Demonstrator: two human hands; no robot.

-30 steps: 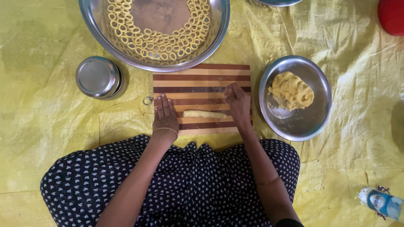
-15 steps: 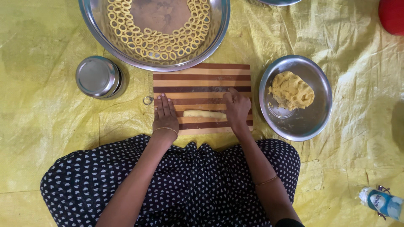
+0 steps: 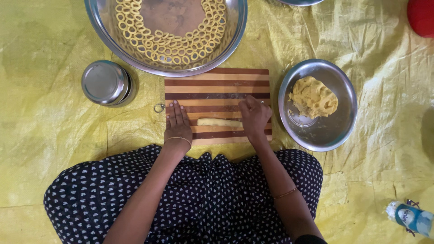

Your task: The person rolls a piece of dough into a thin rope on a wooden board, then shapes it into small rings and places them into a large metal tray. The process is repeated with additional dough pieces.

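- A dough roll (image 3: pixel 219 122) was seen lying on the striped cutting board (image 3: pixel 217 83).
- The left hand (image 3: pixel 177 124) was laid flat, fingers open, at its left end.
- The right hand (image 3: pixel 254 116) was curled over its right end.
- A dough bowl (image 3: pixel 325 135) stood right.

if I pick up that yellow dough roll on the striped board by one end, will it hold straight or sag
Probably sag. The dough roll is thin and long, and looks like the same soft yellow stuff as the dough lump in the small bowl, so it would likely droop or tear. Being round, it should roll easily across the board under the left hand and right hand.
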